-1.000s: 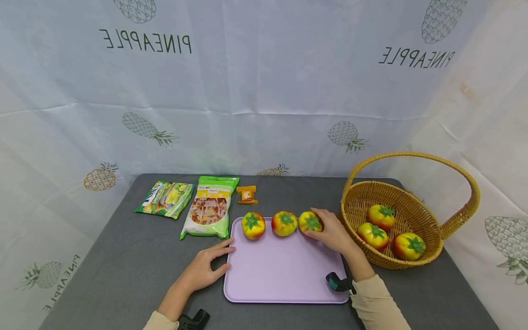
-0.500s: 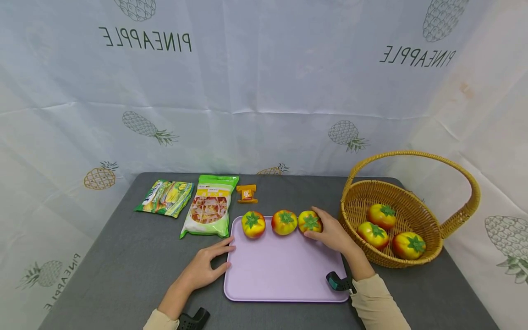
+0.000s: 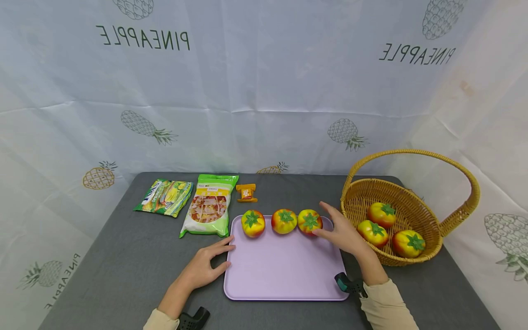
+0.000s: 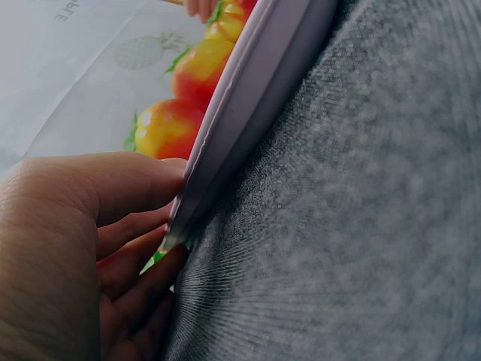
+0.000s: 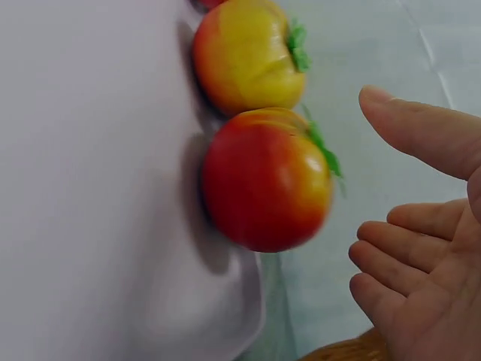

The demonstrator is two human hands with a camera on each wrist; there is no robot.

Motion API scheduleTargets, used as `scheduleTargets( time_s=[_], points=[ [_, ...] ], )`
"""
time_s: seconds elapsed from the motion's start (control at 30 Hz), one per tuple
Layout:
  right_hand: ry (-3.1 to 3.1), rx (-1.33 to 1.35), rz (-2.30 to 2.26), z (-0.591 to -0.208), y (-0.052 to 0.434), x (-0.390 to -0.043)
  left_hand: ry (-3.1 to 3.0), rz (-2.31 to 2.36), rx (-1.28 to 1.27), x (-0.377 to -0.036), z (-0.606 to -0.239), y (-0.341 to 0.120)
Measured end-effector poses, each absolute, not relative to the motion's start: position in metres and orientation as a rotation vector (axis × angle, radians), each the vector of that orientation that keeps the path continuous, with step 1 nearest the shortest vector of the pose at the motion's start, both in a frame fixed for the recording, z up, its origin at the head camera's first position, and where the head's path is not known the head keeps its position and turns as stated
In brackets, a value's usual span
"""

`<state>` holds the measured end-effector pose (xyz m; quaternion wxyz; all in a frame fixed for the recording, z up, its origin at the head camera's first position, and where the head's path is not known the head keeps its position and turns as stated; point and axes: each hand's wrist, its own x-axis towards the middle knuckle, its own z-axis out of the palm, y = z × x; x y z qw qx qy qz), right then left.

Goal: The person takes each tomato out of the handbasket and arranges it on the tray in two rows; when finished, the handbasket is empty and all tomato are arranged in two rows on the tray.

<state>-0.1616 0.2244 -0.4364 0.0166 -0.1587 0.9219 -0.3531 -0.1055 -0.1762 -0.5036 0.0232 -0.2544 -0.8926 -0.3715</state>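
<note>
Three red-and-yellow tomatoes stand in a row along the far edge of a lilac tray (image 3: 284,275): left (image 3: 253,223), middle (image 3: 283,221), right (image 3: 310,222). My right hand (image 3: 340,233) hovers just right of the right tomato (image 5: 267,180), fingers spread and apart from it. My left hand (image 3: 206,266) rests on the grey table with its fingers against the tray's left edge (image 4: 248,128). A wicker basket (image 3: 429,229) at the right holds three more tomatoes (image 3: 381,214).
Two snack bags (image 3: 165,197) (image 3: 209,206) and a small orange packet (image 3: 246,193) lie at the back left of the grey table. A pineapple-print cloth backs the table. The basket's tall handle (image 3: 412,153) arches over it.
My right hand has let go of the right tomato and drawn back to the right with its fingers spread. The tomato stays on the tray. My left hand has not moved.
</note>
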Motion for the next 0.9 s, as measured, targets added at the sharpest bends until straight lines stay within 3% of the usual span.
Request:
scheduleTargets(
  time_s=[0.3,0.9],
  points=[
    [2.889,-0.568,-1.213,-0.413,0.24,-0.147,-2.779,-1.132,-0.794,-0.106,-0.504,-0.177],
    [2.921,-0.37,-1.186,-0.361,0.32,-0.146,-2.797,-1.128,-0.79,-0.106,-0.504,-0.178]
  ],
)
